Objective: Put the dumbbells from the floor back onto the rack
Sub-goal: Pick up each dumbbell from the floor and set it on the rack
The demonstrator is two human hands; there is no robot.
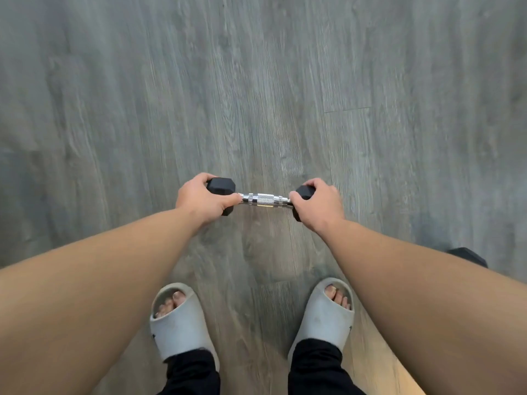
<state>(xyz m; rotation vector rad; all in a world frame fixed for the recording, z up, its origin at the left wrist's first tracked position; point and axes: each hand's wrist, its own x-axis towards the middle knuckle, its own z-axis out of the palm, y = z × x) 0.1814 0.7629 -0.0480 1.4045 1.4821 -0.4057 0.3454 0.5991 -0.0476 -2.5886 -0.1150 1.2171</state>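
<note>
A dumbbell [263, 199] with black hexagonal heads and a knurled chrome handle is held level over the floor, in front of my feet. My left hand [202, 199] grips its left head, fingers wrapped over the top. My right hand [319, 205] grips its right head the same way. The chrome handle between the hands is bare. A second black dumbbell head [469, 256] peeks out on the floor behind my right forearm, mostly hidden. No rack is in view.
Grey wood-grain plank floor [256, 81] fills the view ahead. My two feet in grey slides [179, 323] [328, 312] stand below the dumbbell, with black trouser cuffs at the bottom edge.
</note>
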